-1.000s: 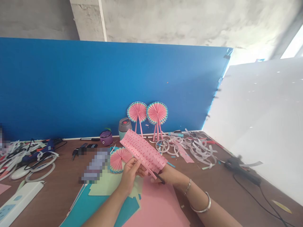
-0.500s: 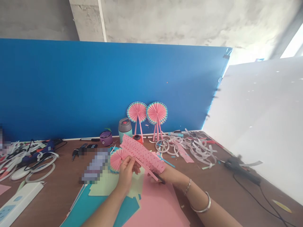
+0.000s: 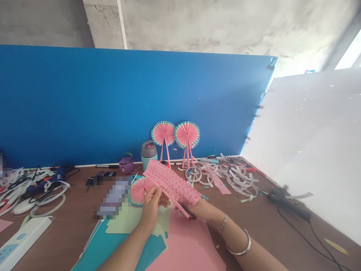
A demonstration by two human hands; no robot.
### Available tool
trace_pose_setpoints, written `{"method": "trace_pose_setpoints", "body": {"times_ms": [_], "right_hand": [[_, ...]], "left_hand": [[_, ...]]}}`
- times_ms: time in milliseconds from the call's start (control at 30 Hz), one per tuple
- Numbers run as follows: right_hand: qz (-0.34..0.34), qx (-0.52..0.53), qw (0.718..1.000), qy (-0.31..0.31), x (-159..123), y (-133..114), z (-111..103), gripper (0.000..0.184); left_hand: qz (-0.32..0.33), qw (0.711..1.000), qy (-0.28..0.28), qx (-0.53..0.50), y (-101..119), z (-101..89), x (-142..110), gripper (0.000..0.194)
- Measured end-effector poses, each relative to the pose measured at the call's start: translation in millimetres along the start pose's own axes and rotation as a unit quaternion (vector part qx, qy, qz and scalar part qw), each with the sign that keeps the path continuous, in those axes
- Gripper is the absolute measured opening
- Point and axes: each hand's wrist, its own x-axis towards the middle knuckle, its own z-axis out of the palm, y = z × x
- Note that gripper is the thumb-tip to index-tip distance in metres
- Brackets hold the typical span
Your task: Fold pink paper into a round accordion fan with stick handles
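Note:
My left hand [image 3: 152, 203] pinches the near edge of a pink patterned sheet of paper [image 3: 172, 180], where a narrow strip [image 3: 176, 203] runs along it. My right hand [image 3: 197, 207] is mostly hidden under the sheet's right end. A dark scissors handle [image 3: 190, 212] shows at its fingers, and the blades lie out of sight behind the paper. Just left of my left hand, a round pleated pink paper fan [image 3: 139, 191] with a teal rim lies on the table, partly covered by the sheet.
Pink paper [image 3: 188, 244], green sheets [image 3: 124, 220] and teal sheets [image 3: 104, 244] lie below my hands. Two finished-looking fans [image 3: 187, 134] lean against the blue partition [image 3: 113, 101]. Around are a flask [image 3: 149, 154], purple pot [image 3: 126, 165], paper strips [image 3: 238, 177], glue gun [image 3: 287, 201] and power strip [image 3: 24, 241].
The sheet's right end has shifted slightly right and turned to show more of its surface. The strip and scissors handle have moved a little. My left hand stays nearly in place.

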Motion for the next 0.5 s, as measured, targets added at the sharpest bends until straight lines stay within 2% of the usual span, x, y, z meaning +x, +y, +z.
{"method": "trace_pose_setpoints", "body": {"times_ms": [133, 300, 500], "right_hand": [[0.009, 0.007, 1.000, 0.008, -4, -6, 2, 0.025], [0.029, 0.046, 0.998, 0.018, -8, -10, 2, 0.028], [0.019, 0.027, 0.999, 0.020, -8, -11, 0, 0.031]], "left_hand": [[0.004, 1.000, -0.009, 0.019, -1, -0.2, 0, 0.034], [0.004, 0.999, -0.038, 0.037, -3, 0.1, -2, 0.034], [-0.006, 0.999, -0.039, 0.036, -2, 0.4, -3, 0.035]]}}
